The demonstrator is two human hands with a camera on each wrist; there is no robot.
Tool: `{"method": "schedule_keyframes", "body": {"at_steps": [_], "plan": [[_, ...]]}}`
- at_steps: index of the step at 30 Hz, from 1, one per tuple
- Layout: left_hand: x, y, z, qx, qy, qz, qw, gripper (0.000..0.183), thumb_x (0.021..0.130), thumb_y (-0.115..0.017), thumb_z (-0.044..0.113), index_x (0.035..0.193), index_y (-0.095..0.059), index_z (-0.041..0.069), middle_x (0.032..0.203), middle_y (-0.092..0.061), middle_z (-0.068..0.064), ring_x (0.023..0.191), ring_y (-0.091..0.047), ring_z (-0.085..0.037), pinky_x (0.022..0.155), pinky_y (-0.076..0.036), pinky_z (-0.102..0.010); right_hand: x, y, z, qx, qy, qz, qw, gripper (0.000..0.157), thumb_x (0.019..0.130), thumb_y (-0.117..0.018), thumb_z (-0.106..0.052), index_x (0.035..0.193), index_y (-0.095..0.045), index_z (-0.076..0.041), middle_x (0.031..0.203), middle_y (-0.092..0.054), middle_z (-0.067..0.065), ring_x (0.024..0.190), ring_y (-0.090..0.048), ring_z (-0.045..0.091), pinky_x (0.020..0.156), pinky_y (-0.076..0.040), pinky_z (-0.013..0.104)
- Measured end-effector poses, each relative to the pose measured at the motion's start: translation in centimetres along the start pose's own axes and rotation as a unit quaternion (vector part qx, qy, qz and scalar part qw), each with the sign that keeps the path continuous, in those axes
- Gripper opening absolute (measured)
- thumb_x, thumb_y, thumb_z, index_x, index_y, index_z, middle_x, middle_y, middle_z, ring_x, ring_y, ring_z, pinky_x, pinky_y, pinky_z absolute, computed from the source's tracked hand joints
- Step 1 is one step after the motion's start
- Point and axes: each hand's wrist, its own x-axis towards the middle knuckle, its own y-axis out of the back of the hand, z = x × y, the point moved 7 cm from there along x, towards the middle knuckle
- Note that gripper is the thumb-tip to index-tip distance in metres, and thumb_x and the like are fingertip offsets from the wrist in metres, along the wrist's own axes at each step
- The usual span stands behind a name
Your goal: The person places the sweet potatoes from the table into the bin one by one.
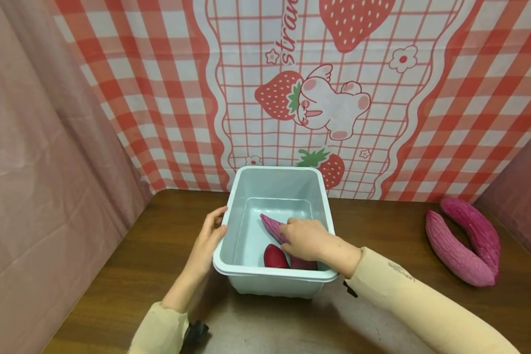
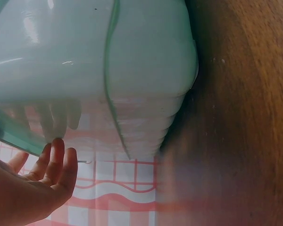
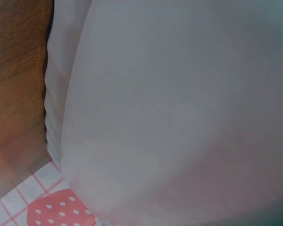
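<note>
A pale blue-green plastic bin [image 1: 274, 285] stands on the table. My left hand [image 1: 208, 243] is at its left side; in the left wrist view the loosely bent fingers [image 2: 56, 162] touch the outer wall just under the rim. My right hand [image 1: 307, 238] reaches over the right rim into the bin and holds a long, pointed, ridged pink-purple vegetable [image 1: 272, 227], its lower end hidden by the hand. Beside it on the bin floor lie a dark red rounded vegetable [image 1: 275, 256] and a second dark red one [image 1: 303, 264], partly covered. The right wrist view shows mainly the bin's outer wall [image 3: 155, 103].
Two long curved pink-purple vegetables, a paler one [image 1: 457, 253] and a deeper one [image 1: 478, 226], lie on the brown wooden table [image 1: 380, 221] at the right, touching at one end. Behind hangs a checked strawberry-print cloth [image 1: 172, 98]. A pinkish curtain [image 1: 48, 162] hangs at the left.
</note>
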Motion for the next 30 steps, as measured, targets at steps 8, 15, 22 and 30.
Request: {"method": "schedule_keyframes", "body": {"at_steps": [8, 15, 22, 30], "plan": [[0.0, 0.0, 0.0, -0.003, -0.003, 0.000, 1.0000, 0.041, 0.095, -0.039, 0.013, 0.136, -0.036, 0.014, 0.116, -0.042, -0.014, 0.098, -0.044, -0.021, 0.076, -0.044, -0.029, -0.2, 1.3, -0.1, 0.009, 0.008, 0.075, 0.997, 0.021, 0.083, -0.061, -0.025, 0.099, -0.068, -0.015, 0.083, -0.063, 0.003, 0.069, -0.057, 0.016, 0.052, -0.044, 0.036], [0.0, 0.1, -0.1, -0.003, -0.003, 0.000, 1.0000, 0.041, 0.095, -0.039, 0.013, 0.136, -0.036, 0.014, 0.116, -0.043, -0.015, 0.098, -0.045, -0.022, 0.077, -0.044, -0.029, -0.3, 1.8, -0.1, 0.020, 0.008, 0.111, 0.994, 0.016, 0.083, -0.058, -0.022, 0.093, -0.069, -0.016, 0.083, -0.068, 0.000, 0.071, -0.062, 0.017, 0.052, -0.045, 0.036], [0.0, 0.1, -0.1, -0.001, -0.002, 0.002, 1.0000, 0.041, 0.095, -0.039, 0.013, 0.136, -0.036, 0.013, 0.116, -0.043, -0.016, 0.099, -0.045, -0.023, 0.077, -0.044, -0.030, -0.8, 2.8, 0.4, 0.043, 0.007, 0.169, 0.985, 0.012, 0.083, -0.057, -0.020, 0.085, -0.069, -0.017, 0.066, -0.063, -0.005, 0.055, -0.054, 0.011, 0.043, -0.039, 0.029], [0.0, 0.0, 0.0, -0.005, -0.001, 0.003, 1.0000, 0.042, 0.094, -0.040, 0.013, 0.136, -0.036, 0.013, 0.116, -0.043, -0.016, 0.100, -0.045, -0.025, 0.078, -0.044, -0.031, -1.4, 3.8, 1.1, 0.069, -0.005, 0.206, 0.976, 0.013, 0.082, -0.056, -0.020, 0.080, -0.068, -0.018, 0.044, -0.042, -0.010, 0.043, -0.035, 0.008, 0.039, -0.029, 0.026]]}}
